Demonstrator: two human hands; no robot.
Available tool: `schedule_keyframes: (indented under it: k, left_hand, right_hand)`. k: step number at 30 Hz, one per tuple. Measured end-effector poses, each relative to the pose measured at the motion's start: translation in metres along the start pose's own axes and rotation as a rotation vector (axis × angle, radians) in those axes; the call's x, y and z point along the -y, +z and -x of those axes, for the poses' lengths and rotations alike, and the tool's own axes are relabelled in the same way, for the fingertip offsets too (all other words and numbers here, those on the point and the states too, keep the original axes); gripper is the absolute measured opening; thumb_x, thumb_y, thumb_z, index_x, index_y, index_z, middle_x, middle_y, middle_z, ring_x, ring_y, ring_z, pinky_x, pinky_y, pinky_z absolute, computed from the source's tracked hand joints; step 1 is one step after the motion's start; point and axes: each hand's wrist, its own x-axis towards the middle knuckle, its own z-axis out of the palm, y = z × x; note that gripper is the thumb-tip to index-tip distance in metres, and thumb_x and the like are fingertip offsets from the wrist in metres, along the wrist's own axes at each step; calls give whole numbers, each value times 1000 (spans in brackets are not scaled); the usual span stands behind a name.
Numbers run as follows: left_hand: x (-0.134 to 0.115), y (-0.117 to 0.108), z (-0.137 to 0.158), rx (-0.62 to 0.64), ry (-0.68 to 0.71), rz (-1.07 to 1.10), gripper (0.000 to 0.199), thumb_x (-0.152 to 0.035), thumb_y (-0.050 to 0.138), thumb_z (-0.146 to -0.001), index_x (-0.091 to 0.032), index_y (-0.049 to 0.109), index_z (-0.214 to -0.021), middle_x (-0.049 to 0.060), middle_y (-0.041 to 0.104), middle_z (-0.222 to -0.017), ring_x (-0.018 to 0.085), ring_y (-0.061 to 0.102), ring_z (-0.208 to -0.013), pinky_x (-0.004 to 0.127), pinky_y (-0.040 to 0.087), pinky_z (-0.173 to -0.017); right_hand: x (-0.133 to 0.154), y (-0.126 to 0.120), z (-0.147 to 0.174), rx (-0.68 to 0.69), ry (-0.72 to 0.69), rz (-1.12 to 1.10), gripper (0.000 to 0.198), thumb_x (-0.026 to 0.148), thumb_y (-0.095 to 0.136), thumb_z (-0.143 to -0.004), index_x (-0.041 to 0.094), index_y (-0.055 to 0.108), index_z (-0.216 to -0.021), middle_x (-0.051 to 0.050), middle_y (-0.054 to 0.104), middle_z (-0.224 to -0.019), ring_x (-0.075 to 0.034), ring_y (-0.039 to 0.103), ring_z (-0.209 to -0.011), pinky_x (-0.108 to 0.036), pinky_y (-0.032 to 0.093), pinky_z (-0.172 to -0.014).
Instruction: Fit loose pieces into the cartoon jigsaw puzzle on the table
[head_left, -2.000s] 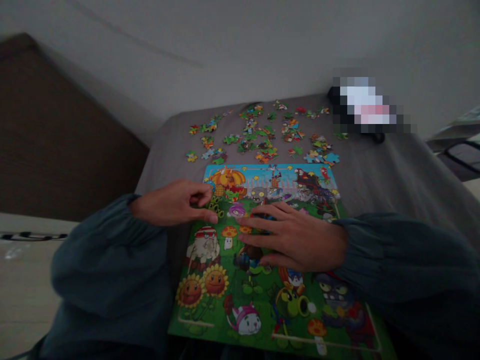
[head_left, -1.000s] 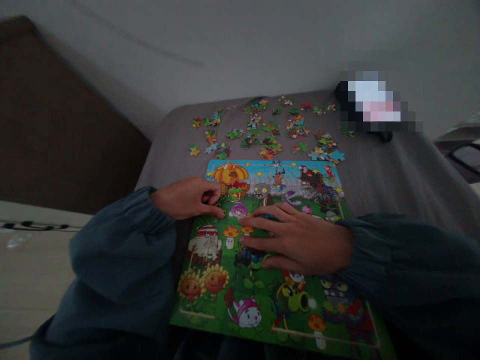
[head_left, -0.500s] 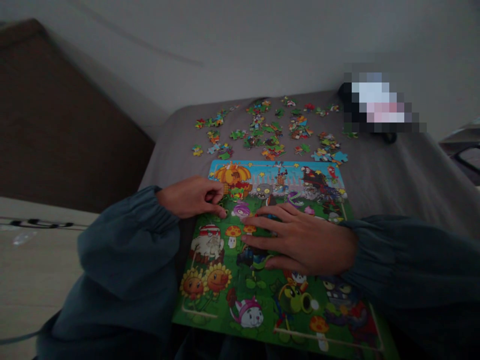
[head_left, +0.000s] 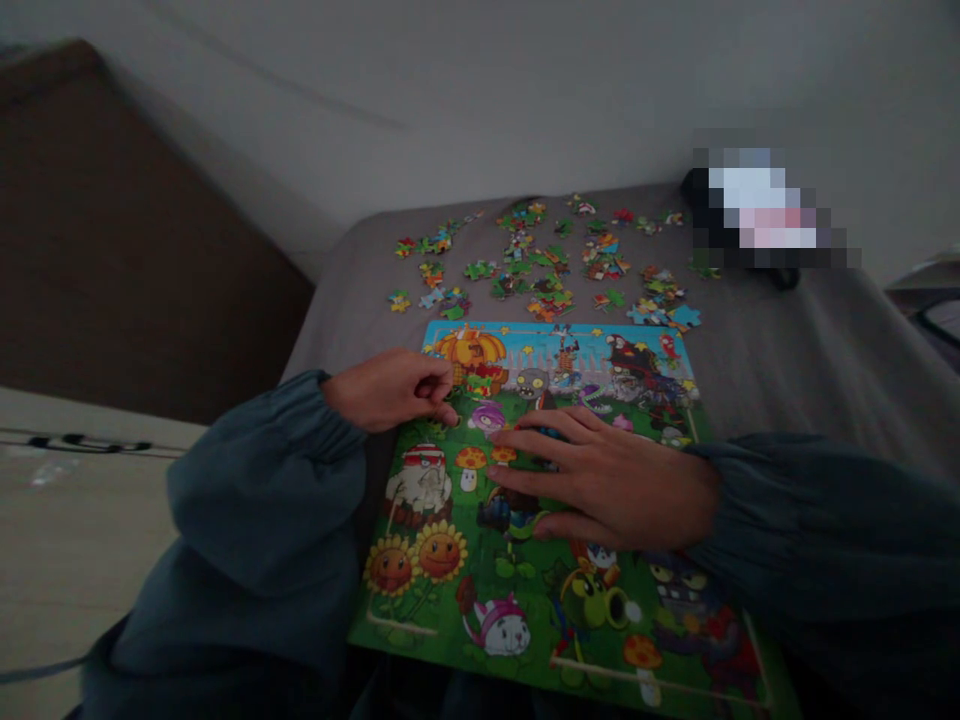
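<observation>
The right hand (head_left: 611, 485) lies open and flat at frame centre, steadying the puzzle board (head_left: 525, 590), while the left hand (head_left: 390, 390) pinches closed at its left edge, contents indiscernible

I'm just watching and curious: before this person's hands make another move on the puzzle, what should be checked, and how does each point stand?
1. Puzzle board lies flat on the grey cloth: ok.
2. Right hand steadies the board, fingers spread flat on it: ok.
3. Left hand has a piece between its curled fingertips at the board's left edge: cannot tell, too dim.
4. Loose pieces lie spread beyond the board's far edge, not stacked: ok.
5. Light good enough to match colours: not ok, the scene is dark.
6. Sleeves clear of the loose pieces: ok.
</observation>
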Motion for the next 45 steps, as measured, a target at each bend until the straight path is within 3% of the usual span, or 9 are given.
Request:
schedule_keyframes:
  k: [45]
  left_hand:
    - [-1, -4, 2, 49, -47, -48, 34, -38, 71, -76, -19, 45, -65, -8, 43, -53, 9, 37, -52, 22, 25, -49]
  right_hand:
    - [-3, 3, 0, 30, -12, 13, 54, 53, 42, -98, 25, 45, -144, -6, 41, -151, -32, 35, -134, -53, 36, -102]
